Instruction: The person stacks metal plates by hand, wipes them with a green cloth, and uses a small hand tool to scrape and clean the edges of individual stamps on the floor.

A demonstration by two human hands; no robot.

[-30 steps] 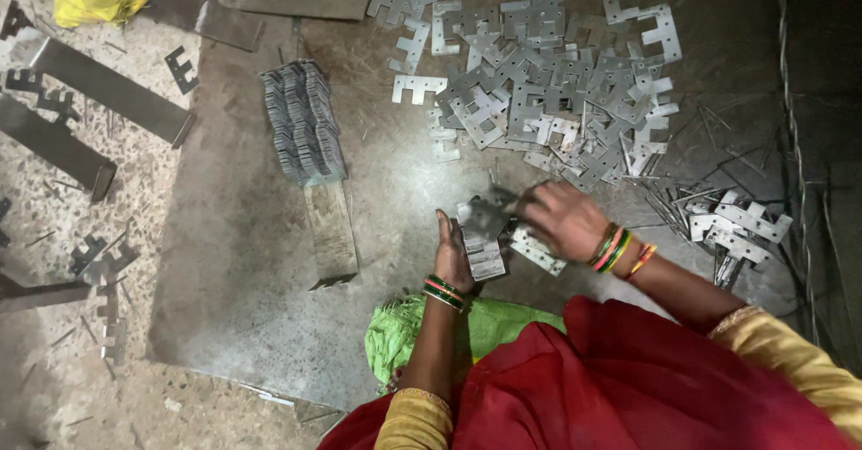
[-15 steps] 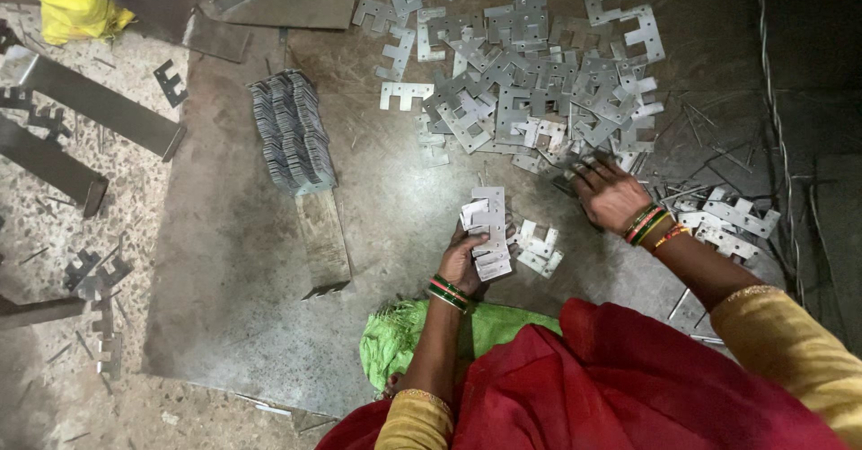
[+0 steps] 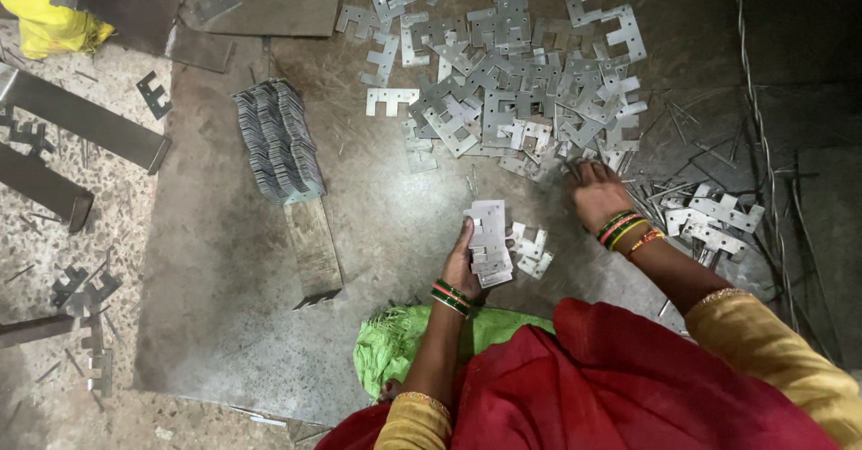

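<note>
The person sits low over a dark steel sheet [image 3: 224, 306] laid on the floor, and everything is arranged around it. The left hand [image 3: 462, 266] holds a small stack of flat stamped metal plates [image 3: 489, 242], its grip clamped around their lower end so that the edges stay squared and the stack stands up from the sheet, ready to take another piece on top. The right hand [image 3: 597, 194] reaches out flat toward the near edge of the loose heap of notched plates [image 3: 512, 82], which sprawls across the far part of the sheet. Its fingers are spread and resting on the pieces; I cannot tell whether they have pinched one.

A few more plates [image 3: 532, 251] lie just right of the held stack. On the left of the sheet, well apart from the heap, a long row of plates stacked on edge [image 3: 278, 140] leans together, with a rusty flat bar [image 3: 314, 248] on its near side. Off the sheet's left edge, dark steel bars [image 3: 85, 122] lie on the speckled floor, with a yellow cloth [image 3: 49, 10] beyond them. Thin wire offcuts [image 3: 682, 189] and another small cluster of plates [image 3: 714, 216] lie to the right of the reaching hand.
</note>
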